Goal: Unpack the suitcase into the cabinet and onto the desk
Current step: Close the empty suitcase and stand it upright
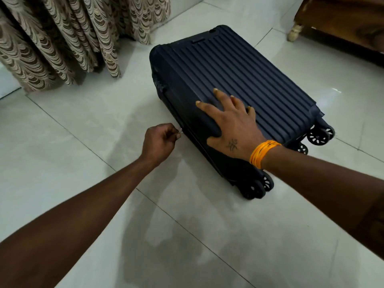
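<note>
Suitcase (228, 84), dark blue and ribbed, lying flat and closed on the pale tiled floor (83, 142), wheels (259, 186) toward the near right. Nearest the camera, both forearms reach forward from the lower edge. The left hand (159, 142), at the near-left side of the case, has its fingers curled in a pinch on a small metal zip pull (180, 130) at the side seam. The right hand (230, 125), with an orange band (262, 153) at the wrist, lies flat with fingers spread on the lid near its near corner, pressing down and gripping nothing. Step in hand, as judged: unzipping, the first stage of unpacking; nothing is out yet. The next move calls for drawing the pull along the seam and round the corners while the flat hand steadies the shell, then lifting the lid. Farther off, a patterned curtain (62, 38) hangs at the far left, and wooden furniture (342, 23) stands at the far right. Whether that is the cabinet or desk cannot be told.
</note>
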